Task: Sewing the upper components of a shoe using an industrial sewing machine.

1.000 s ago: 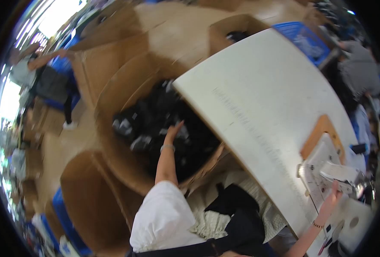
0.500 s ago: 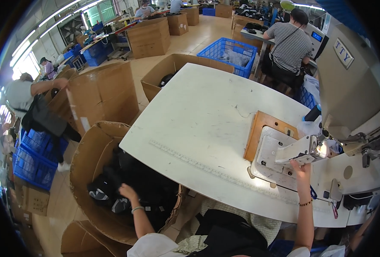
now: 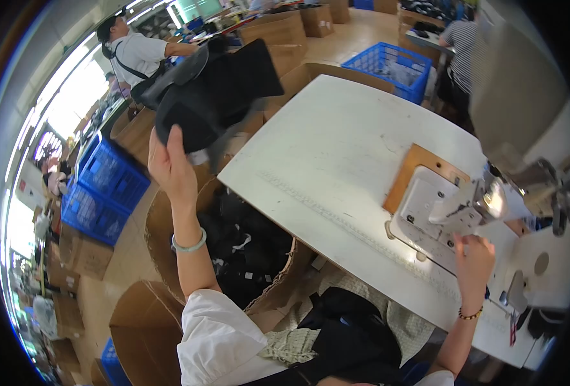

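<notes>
Up at the left, my left hand [image 3: 172,164] grips the rounded edge of a black fabric piece [image 3: 217,96], blurred in part and with a small white tag low on it. Its thumb presses on the near face of the cloth. My right hand [image 3: 475,257] is beside the front of the sewing machine's white work plate [image 3: 420,206], fingers curled in, with nothing visible in them. Just beyond those fingers is the machine's metal clamp [image 3: 455,209], lit by a lamp. Below my left forearm, a cardboard box [image 3: 163,222] holds a heap of black fabric pieces [image 3: 246,257].
The white table [image 3: 311,148] carries a printed ruler strip [image 3: 336,222]. A wooden plate [image 3: 404,170] borders the work plate. Red-handled snips [image 3: 513,329] lie near the right edge. Blue crates [image 3: 108,190] and a person in white [image 3: 140,58] are at the left. Black cloth [image 3: 346,328] covers my lap.
My left hand has come up out of the box with a black fabric piece. My right hand has come off the clamp, its fingers now curled. The whole view has swung left.
</notes>
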Demonstrator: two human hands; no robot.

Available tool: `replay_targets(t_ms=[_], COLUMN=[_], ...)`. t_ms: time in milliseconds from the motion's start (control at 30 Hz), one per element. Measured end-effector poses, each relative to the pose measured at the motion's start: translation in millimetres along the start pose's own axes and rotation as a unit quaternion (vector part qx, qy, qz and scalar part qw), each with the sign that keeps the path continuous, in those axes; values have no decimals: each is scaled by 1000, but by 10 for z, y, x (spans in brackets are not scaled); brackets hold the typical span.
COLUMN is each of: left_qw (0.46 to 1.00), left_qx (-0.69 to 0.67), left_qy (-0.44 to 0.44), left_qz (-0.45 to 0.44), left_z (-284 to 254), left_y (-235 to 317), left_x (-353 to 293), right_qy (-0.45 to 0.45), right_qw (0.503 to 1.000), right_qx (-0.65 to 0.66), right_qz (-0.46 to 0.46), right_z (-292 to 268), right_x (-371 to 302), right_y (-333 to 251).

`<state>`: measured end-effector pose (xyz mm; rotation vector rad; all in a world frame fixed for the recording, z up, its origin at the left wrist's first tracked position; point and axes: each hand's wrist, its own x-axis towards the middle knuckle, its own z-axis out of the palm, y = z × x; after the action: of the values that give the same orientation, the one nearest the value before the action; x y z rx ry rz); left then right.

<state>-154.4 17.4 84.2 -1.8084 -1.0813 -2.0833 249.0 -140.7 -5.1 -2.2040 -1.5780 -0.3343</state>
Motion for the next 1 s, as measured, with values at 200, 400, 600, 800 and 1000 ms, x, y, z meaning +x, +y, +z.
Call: replay_targets(t_ms=[200, 400, 600, 800, 1000], left_qw=[864, 654, 664, 867, 574], left_qx=[-287, -463, -426, -370, -480], left_qy=[-201, -288, -342, -195, -424], left_qz=[-362, -525, -510, -272, -510], left_z=[1012, 1662, 1500, 831, 984], left_y=[-117, -198, -164, 306, 806], left_x=[-244, -816, -582, -868, -1601], right_qy=[5, -19, -320, -284, -190], right_qw=[956, 936, 689, 504, 360], right_qx=[176, 277, 649, 800, 899], right_qz=[-235, -218, 28, 159, 162], right_z=[-61, 171, 452, 540, 639], right_x=[30, 432, 547, 751, 892], right_y=[-497, -663, -804, -1067, -1489])
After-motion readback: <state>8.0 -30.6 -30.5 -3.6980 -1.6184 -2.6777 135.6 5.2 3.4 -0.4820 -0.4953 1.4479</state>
